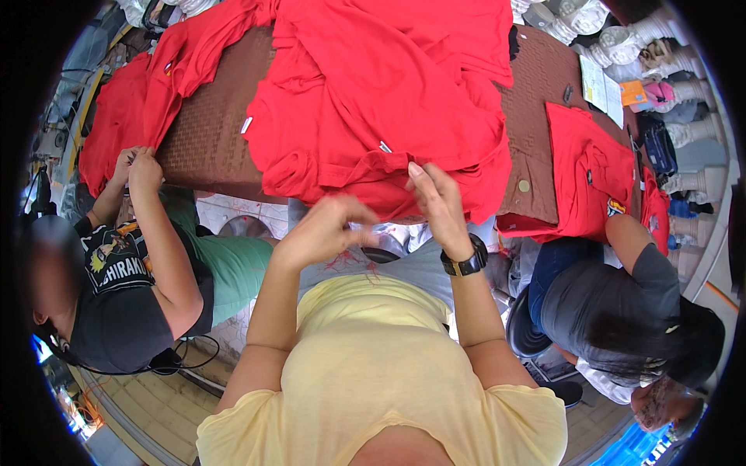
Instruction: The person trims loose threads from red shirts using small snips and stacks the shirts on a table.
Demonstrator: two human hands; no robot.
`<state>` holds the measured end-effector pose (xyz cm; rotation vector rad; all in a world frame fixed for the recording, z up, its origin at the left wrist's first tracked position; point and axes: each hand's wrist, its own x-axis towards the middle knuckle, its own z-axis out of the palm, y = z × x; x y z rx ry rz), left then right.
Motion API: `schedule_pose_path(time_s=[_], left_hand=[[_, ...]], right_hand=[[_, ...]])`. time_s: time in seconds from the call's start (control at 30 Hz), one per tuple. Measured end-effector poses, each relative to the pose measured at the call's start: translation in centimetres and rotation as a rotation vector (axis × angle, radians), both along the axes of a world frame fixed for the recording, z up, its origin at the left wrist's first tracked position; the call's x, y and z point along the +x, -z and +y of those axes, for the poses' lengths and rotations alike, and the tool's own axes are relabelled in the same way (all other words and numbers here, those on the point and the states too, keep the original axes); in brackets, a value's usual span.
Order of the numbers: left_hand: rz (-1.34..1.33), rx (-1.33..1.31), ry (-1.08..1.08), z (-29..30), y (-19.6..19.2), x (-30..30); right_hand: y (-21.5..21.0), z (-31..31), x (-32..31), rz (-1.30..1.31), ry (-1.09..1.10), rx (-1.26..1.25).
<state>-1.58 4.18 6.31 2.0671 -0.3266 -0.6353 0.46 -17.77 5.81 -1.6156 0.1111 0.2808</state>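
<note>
Across the lap of the person in the yellow short-sleeved shirt (388,365), loose red thread scraps (369,272) lie on grey trousers (431,272). Just beyond, left hand (326,229): blurred, fingers loosely curled; cannot tell whether it pinches a thread. Right hand (440,206), black wristwatch (465,262) below it: fingers partly extended, tips over the cloth's near edge; contact or grip not resolvable.

Work piece: broad, rumpled heap of red cloth garments (381,93), directly ahead, draped over the near edge of a brown textured table cover (214,128). Small white label (385,146) beside right fingertips.

Step, my judgement: close handwork along that edge, possibly on loose threads. Next move calls for a fine fingertip pinch, cloth steadied.

Farther out, either side: co-workers with more red garments (116,116).
</note>
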Motion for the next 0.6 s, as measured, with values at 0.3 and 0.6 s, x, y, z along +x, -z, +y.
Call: schedule_pose_path(time_s=[0.3, 0.6], left_hand=[[-0.942, 0.110, -0.426, -3.3, 2.3, 3.4], [-0.649, -0.142, -0.481, -2.9, 3.5, 3.4]], right_hand=[[3.3, 0.7, 3.7, -0.362, -0.104, -0.089], [3.1, 0.4, 3.4, -0.218, -0.079, 0.061]])
